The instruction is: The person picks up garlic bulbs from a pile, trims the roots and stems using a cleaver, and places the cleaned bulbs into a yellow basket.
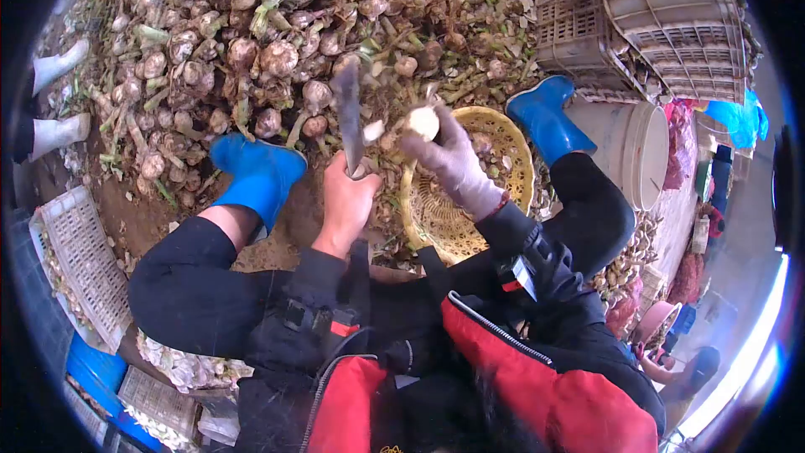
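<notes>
The left hand [348, 197], bare, is wrapped tight around the handle of a knife [348, 113], whose broad blade stands nearly upright in front of the knees, edge turned toward the other hand so a bulb can be brought against it. The right hand [453, 159], in a pale glove, pinches a garlic bulb [423, 123] between fingertips and thumb, holding it just beside the blade and directly over a yellow basket [511, 147]; anything trimmed or released there would drop into the weave (the basket sits between the two blue boots [260, 172], close in, likely for that reason). A small pale piece [373, 130] shows between blade and bulb; whether it is a cut scrap I cannot tell. Ahead lies a big heap of untrimmed garlic [251, 50], stalks and soil still on, within arm's reach. Grey plastic crates [662, 17] are stacked at the upper right beside a white bucket [637, 151], and another person's white boots [54, 96] stand at the left edge.
</notes>
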`<state>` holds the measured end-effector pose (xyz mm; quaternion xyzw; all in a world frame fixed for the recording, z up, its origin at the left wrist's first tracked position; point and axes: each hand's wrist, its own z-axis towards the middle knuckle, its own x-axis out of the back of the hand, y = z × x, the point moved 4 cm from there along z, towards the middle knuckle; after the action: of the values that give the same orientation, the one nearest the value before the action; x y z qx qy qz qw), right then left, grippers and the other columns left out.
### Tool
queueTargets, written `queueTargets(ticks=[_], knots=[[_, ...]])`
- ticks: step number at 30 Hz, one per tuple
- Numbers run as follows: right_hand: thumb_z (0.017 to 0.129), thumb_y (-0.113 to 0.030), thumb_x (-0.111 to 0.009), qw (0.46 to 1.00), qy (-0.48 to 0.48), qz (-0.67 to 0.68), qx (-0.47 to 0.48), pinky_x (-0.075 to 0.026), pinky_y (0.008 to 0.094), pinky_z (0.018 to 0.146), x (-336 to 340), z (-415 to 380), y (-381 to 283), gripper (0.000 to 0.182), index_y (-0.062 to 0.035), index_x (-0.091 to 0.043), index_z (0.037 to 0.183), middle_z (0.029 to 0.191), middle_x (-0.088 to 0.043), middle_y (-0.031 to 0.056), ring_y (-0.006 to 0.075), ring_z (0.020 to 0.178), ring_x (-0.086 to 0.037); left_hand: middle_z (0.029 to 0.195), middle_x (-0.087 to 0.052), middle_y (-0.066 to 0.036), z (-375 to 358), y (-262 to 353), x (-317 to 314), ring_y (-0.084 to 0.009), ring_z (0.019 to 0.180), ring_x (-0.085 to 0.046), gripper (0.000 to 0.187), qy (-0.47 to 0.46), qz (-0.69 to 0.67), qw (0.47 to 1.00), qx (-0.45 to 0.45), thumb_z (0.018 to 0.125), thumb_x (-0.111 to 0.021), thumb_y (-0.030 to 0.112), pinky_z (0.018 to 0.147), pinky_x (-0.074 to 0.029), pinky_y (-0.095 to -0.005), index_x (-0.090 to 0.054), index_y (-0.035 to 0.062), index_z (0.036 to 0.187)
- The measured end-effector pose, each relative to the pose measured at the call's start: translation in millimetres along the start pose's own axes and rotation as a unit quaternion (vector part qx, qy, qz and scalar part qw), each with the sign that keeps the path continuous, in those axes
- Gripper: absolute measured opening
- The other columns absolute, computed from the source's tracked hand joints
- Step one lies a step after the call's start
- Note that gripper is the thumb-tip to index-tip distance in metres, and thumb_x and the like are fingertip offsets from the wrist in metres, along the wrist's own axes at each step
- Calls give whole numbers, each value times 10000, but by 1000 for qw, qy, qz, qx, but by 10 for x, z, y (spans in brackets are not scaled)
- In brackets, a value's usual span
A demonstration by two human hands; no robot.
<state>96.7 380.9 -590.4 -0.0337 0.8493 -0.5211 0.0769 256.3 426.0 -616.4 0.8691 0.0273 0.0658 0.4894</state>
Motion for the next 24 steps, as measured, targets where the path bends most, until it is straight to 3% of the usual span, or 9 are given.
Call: queueTargets(ticks=[3,7,10,12,13,16,19,22,24], knots=[[796,-169,-661,939,91,327,-60,-490,319,787,-64,56,159,314,-83,-494,1048,994,-547,14,151,951,-561,594,-452,22,-132,71,-83,-80,554,-432,101,-11,-47,999,8,661,-568,-22,509,-358,-258,-523,21,740],[821,-135,-607,918,59,388,-58,-493,334,833,-261,-41,211,256,-66,-486,1036,995,-538,19,168,959,-551,597,-483,-5,-26,-103,-115,-112,563,-478,131,60,-6,998,-36,654,-563,-22,526,-390,-279,-553,9,781],[830,-242,-612,930,4,368,-25,-488,295,748,-244,-53,-175,326,-94,-506,1101,974,-560,23,161,874,-575,645,-552,-31,-98,-598,-99,-127,596,-528,215,-6,46,995,92,653,-557,-15,564,-421,-279,-588,1,865],[811,-261,-622,996,-40,37,-73,-463,267,741,264,29,-243,354,-49,-515,1073,916,-571,51,138,826,-567,651,-568,-25,-104,-560,-89,-124,603,-535,214,-28,0,983,184,658,-554,-13,573,-430,-276,-577,-19,871],[805,-275,-627,970,-96,-198,-100,-455,252,726,476,142,-194,372,-26,-517,1058,896,-571,56,125,804,-561,651,-568,-25,-51,-553,-96,-124,603,-535,214,-29,-2,982,185,658,-553,-13,573,-430,-276,-577,-19,871],[801,-278,-629,898,-95,-427,-45,-441,240,661,672,577,69,384,10,-512,1025,874,-565,47,102,756,-527,670,-559,-9,72,-426,-55,-105,612,-518,165,13,-68,977,201,673,-556,-26,567,-416,-267,-560,4,836],[783,-289,-606,927,7,-351,-132,-460,381,760,715,1502,767,557,82,-399,1144,983,-602,212,304,862,-595,677,-553,-8,139,-271,-60,-92,611,-503,153,17,-51,988,145,677,-563,-29,561,-401,-253,-559,12,824],[770,-165,-593,935,116,-322,93,-459,362,801,626,2139,1785,505,28,-371,1180,1014,-577,206,308,902,-579,670,-542,-2,187,-378,-35,-80,603,-492,151,20,-76,986,144,677,-570,-35,563,-389,-237,-560,21,817],[757,-129,-598,945,195,-252,74,-457,357,811,507,2128,1756,542,25,-360,1219,1029,-572,183,300,932,-568,660,-519,13,212,-368,-40,-79,584,-474,131,33,-102,982,153,683,-566,-35,549,-379,-234,-557,22,801]])
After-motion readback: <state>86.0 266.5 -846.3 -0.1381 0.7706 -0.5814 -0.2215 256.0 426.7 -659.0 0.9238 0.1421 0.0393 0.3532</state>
